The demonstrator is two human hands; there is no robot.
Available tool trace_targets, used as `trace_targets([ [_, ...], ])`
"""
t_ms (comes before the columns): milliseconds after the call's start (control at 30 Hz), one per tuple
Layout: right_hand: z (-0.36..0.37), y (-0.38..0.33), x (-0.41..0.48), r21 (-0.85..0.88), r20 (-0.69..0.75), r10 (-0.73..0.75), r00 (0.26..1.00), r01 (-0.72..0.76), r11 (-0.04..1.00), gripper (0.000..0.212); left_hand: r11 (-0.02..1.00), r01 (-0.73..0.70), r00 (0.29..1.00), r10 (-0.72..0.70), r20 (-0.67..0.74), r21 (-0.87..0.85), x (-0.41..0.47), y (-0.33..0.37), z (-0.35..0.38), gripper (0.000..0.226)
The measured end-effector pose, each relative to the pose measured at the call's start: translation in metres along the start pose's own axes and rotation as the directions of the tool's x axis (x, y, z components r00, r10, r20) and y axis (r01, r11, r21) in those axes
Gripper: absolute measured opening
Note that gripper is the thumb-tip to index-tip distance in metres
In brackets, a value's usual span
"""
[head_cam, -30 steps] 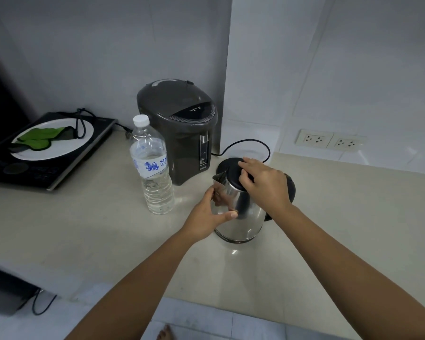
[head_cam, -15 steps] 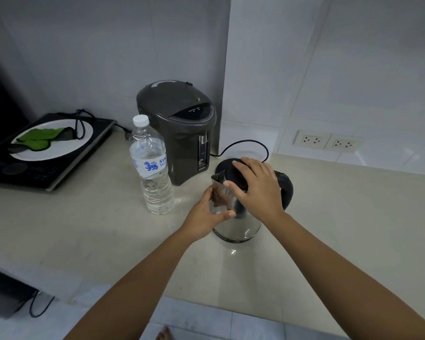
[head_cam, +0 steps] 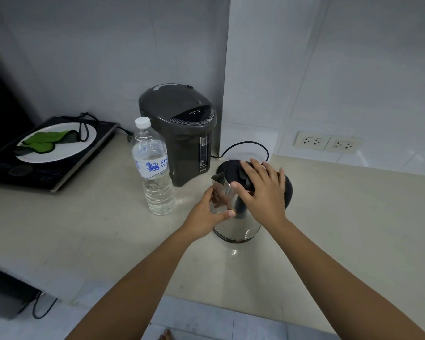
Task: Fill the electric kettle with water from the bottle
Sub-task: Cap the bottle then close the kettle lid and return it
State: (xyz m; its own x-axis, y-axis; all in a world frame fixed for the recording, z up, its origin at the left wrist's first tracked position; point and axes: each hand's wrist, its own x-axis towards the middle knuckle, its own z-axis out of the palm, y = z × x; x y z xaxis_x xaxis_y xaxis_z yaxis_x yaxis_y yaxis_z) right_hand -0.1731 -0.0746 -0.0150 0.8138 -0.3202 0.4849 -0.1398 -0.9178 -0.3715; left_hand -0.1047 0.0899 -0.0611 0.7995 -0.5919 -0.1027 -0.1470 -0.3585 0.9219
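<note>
A steel electric kettle (head_cam: 238,225) with a black lid (head_cam: 228,171) stands on the beige counter (head_cam: 341,217); its lid is down. My left hand (head_cam: 206,217) grips the kettle's body just below the spout. My right hand (head_cam: 263,192) lies over the lid and the black handle, fingers spread across the top. A clear plastic water bottle (head_cam: 153,168) with a white cap and blue label stands upright just left of the kettle, cap on, about half full.
A dark grey hot-water dispenser (head_cam: 182,133) stands behind the bottle. An induction hob (head_cam: 47,173) at the far left carries a white plate (head_cam: 66,153) with green leaves. Two wall sockets (head_cam: 328,142) sit at the right, and a black cord (head_cam: 245,144) loops behind the kettle.
My right hand has slid from the front of the lid back over the handle side, fingers spreading. The left hand, kettle and bottle have stayed put.
</note>
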Motion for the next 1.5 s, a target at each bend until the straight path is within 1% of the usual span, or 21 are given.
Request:
trace_targets([
  [133,0.002,0.015,-0.014,0.047,0.006,0.092,0.996,-0.092,0.995,0.074,1.000,-0.011,1.000,0.011,-0.014,-0.007,0.001,-0.003,0.002,0.075],
  [200,0.001,0.022,-0.019,0.123,0.024,0.129,0.991,-0.131,0.984,0.079,1.000,-0.003,1.000,0.003,-0.021,0.007,0.001,-0.003,0.002,0.070],
  [267,0.001,0.030,-0.024,0.228,0.041,0.196,0.980,-0.200,0.953,0.085,1.000,0.004,1.000,-0.004,-0.022,0.012,0.002,-0.003,0.002,0.067],
  [400,-0.001,0.046,-0.035,0.397,0.106,0.363,0.926,-0.374,0.838,0.098,1.000,-0.004,1.000,0.004,0.002,0.001,0.002,-0.003,0.003,0.067],
  [500,0.003,0.052,-0.041,0.495,0.165,0.422,0.891,-0.445,0.746,0.104,1.000,0.017,1.000,-0.016,0.023,-0.014,0.002,-0.003,0.001,0.070],
  [567,0.008,0.054,-0.042,0.597,0.189,0.461,0.867,-0.475,0.647,0.116,1.000,0.013,0.999,-0.013,0.052,-0.005,0.003,-0.004,0.000,0.079],
  [600,0.010,0.055,-0.042,0.635,0.197,0.483,0.853,-0.486,0.600,0.122,1.000,0.005,0.997,-0.006,0.073,0.011,0.003,-0.006,0.001,0.088],
  [667,0.013,0.055,-0.042,0.666,0.203,0.506,0.838,-0.497,0.556,0.125,1.000,-0.013,0.996,0.011,0.093,0.025,0.004,-0.010,0.005,0.103],
  [767,0.015,0.057,-0.041,0.666,0.193,0.517,0.834,-0.498,0.555,0.121,1.000,-0.014,0.999,0.013,0.047,0.019,0.007,-0.009,0.009,0.108],
  [900,0.015,0.060,-0.036,0.681,0.168,0.534,0.829,-0.489,0.545,0.118,0.995,-0.047,0.999,0.046,0.008,0.084,0.015,-0.005,0.008,0.101],
  [1033,0.011,0.061,-0.022,0.717,0.142,0.537,0.831,-0.461,0.523,0.116,0.991,-0.089,0.996,0.089,0.003,0.099,0.029,0.005,0.003,0.097],
  [1100,0.008,0.063,-0.009,0.720,0.127,0.532,0.837,-0.446,0.531,0.114,0.989,-0.107,0.994,0.108,-0.004,0.101,0.040,0.013,-0.001,0.100],
  [1167,0.005,0.068,0.009,0.709,0.096,0.516,0.851,-0.423,0.565,0.112,0.988,-0.114,0.993,0.116,-0.018,0.102,0.053,0.022,-0.004,0.101],
  [1267,0.002,0.076,0.041,0.692,0.081,0.483,0.872,-0.398,0.602,0.113,0.991,-0.106,0.994,0.108,-0.027,0.083,0.076,0.035,-0.006,0.103],
  [1367,0.004,0.085,0.071,0.682,0.096,0.462,0.881,-0.397,0.615,0.113,0.995,-0.090,0.995,0.092,-0.040,0.054,0.101,0.044,-0.007,0.103],
  [1500,0.013,0.101,0.100,0.689,0.128,0.428,0.895,-0.390,0.611,0.103,0.997,-0.040,0.997,0.044,-0.058,0.059,0.133,0.045,-0.005,0.115],
])
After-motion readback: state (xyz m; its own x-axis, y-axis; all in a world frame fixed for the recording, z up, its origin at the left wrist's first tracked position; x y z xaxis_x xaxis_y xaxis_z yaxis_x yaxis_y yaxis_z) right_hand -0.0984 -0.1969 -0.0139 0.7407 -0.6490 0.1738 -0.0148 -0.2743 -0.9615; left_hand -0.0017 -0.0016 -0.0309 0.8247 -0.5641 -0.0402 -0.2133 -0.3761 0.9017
